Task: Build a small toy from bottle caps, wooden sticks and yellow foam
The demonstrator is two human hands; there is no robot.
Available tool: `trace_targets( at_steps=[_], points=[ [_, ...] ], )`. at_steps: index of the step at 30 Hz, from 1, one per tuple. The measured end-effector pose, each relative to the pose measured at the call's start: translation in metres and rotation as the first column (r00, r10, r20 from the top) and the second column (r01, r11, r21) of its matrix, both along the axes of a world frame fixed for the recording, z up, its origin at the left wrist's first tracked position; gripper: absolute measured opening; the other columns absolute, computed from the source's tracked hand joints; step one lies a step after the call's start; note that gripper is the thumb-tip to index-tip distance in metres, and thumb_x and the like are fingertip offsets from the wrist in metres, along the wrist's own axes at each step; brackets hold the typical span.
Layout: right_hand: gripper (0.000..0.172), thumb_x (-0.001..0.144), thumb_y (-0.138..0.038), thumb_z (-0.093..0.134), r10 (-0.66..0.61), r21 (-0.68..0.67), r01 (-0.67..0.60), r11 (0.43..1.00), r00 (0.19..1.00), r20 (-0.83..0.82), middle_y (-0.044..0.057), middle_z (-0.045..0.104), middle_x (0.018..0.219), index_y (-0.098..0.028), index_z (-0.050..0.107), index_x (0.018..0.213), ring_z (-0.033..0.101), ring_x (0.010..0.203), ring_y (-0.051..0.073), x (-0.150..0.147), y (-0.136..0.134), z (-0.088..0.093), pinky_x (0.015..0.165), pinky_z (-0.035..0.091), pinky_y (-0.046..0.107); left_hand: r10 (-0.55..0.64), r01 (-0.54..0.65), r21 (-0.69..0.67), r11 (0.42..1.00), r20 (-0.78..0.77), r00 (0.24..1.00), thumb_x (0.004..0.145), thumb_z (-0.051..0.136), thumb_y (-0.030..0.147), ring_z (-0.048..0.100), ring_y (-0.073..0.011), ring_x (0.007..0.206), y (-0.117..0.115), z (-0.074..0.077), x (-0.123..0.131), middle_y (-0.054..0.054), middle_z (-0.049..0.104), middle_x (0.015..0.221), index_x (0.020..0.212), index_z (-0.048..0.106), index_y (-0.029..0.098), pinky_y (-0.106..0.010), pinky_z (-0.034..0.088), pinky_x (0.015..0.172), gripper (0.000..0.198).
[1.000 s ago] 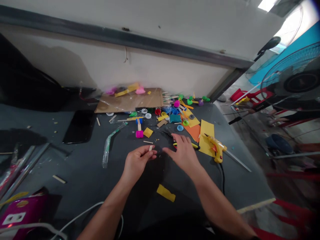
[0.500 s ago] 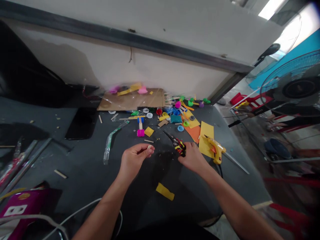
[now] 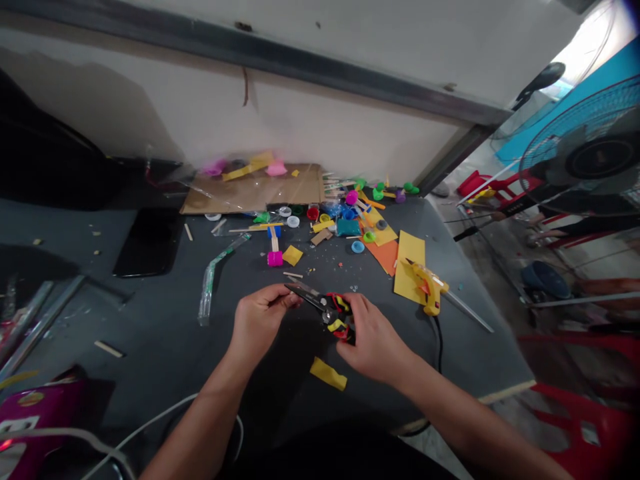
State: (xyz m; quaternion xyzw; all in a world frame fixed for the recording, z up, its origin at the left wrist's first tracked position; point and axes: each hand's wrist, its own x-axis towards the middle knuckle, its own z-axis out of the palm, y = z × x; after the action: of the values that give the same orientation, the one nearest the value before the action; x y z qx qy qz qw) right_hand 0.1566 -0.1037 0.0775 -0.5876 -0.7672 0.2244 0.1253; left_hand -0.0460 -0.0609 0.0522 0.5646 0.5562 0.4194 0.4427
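Note:
My right hand (image 3: 373,337) grips a pair of scissors (image 3: 327,310) with black blades and red, yellow and black handles. The blades point left and reach the fingertips of my left hand (image 3: 260,320). That hand is closed in a pinch on a small pale piece of stick, now mostly hidden by fingers and blades. Beyond my hands lie a short stick (image 3: 293,275), a yellow paper square (image 3: 293,255) and a stick piece with a blue and a pink cap (image 3: 275,248). Closer to me is a yellow paper strip (image 3: 328,374).
A yellow glue gun (image 3: 431,288) lies on yellow paper (image 3: 410,257) at the right, its cord running off the front. Bottle caps, including a blue one (image 3: 357,247), and cardboard (image 3: 250,190) are at the back. A black phone (image 3: 147,243) and a purple power strip (image 3: 43,417) are left.
My right hand has moved left with the scissors, bringing the blades to my left fingertips. The pale piece, visible before, is now mostly covered. The view has shifted slightly.

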Motion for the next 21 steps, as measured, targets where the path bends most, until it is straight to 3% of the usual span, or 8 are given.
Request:
trace_targets(
  at_steps=[5,12,17,21],
  points=[
    [0.059,0.064,-0.019,0.054,0.005,-0.006,-0.004,1.000,1.000,0.028,0.013,0.053,0.110,-0.014,0.041,0.121,0.050,0.101,0.027,-0.0003,-0.0011,0.0034,0.090,0.041,0.044,0.004,-0.004,0.049,0.999,0.002,1.000,0.072,0.061,0.022,0.067,-0.0149,0.067,-0.0001,-0.0006,-0.0006,0.000,0.072,0.072,0.074,0.072,0.020,-0.023,0.054,0.063,0.011],
    [0.059,0.064,-0.019,0.053,0.035,-0.061,-0.033,0.998,0.999,0.033,0.013,0.052,0.111,-0.016,0.041,0.122,0.050,0.101,0.026,-0.0014,0.0000,0.0082,0.090,0.041,0.043,0.002,0.028,0.216,0.976,-0.137,0.991,0.078,0.058,0.019,0.069,-0.0160,0.083,-0.0016,-0.0022,-0.0026,0.000,0.074,0.087,0.083,0.073,0.022,-0.025,0.054,0.075,0.017],
    [0.055,0.064,-0.019,0.053,0.045,-0.081,-0.039,0.996,0.996,0.073,0.013,0.052,0.107,-0.015,0.041,0.117,0.050,0.099,0.026,-0.0043,-0.0009,0.0087,0.088,0.041,0.043,0.038,0.052,0.346,0.937,-0.247,0.968,0.079,0.056,0.020,0.069,-0.0157,0.080,-0.0026,-0.0024,-0.0044,-0.001,0.074,0.084,0.075,0.072,0.021,-0.023,0.054,0.070,0.016],
    [0.044,0.064,-0.019,0.052,0.045,-0.096,-0.038,0.995,0.997,0.066,0.011,0.053,0.100,-0.016,0.041,0.107,0.051,0.090,0.023,-0.0068,-0.0017,0.0068,0.081,0.044,0.038,0.040,0.070,0.324,0.944,-0.323,0.946,0.078,0.055,0.017,0.069,-0.0145,0.074,-0.0037,-0.0030,-0.0061,0.001,0.074,0.079,0.069,0.070,0.022,-0.022,0.054,0.067,0.019]
  ],
)
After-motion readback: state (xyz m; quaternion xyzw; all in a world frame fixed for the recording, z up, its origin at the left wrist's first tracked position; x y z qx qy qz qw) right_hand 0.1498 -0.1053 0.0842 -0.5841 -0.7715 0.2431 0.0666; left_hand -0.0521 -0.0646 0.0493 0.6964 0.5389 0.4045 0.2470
